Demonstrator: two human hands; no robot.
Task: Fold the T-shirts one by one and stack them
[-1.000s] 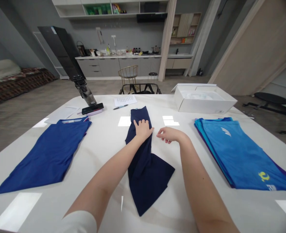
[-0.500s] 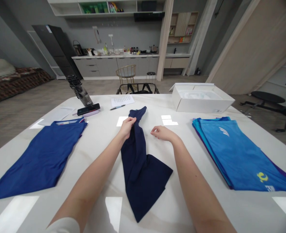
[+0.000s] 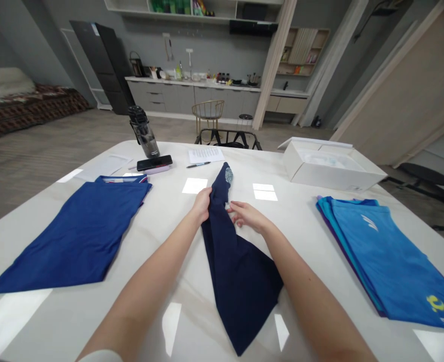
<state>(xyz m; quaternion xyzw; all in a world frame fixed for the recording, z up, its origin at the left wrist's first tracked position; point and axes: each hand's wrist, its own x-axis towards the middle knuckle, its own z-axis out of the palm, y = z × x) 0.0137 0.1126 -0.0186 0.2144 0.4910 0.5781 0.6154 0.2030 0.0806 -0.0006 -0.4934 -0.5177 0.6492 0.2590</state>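
Note:
A navy blue garment (image 3: 237,271) lies lengthwise in the middle of the white table (image 3: 169,226), bunched narrow at its far end. My left hand (image 3: 202,204) is closed on the garment's left edge near that far end. My right hand (image 3: 243,215) rests on the cloth just to the right, fingers curled and touching the fabric. A pale patch shows on the far tip of the garment.
A royal blue shirt (image 3: 74,234) lies flat at the left. A stack of light blue shirts (image 3: 387,256) lies at the right. At the far edge stand a dark bottle (image 3: 144,132), a phone (image 3: 154,163), a paper with a pen (image 3: 204,155) and an open white box (image 3: 329,168).
My left hand went from lying flat on the garment to gripping its left edge. My right hand moved left from the bare table onto the cloth. The far end is more bunched.

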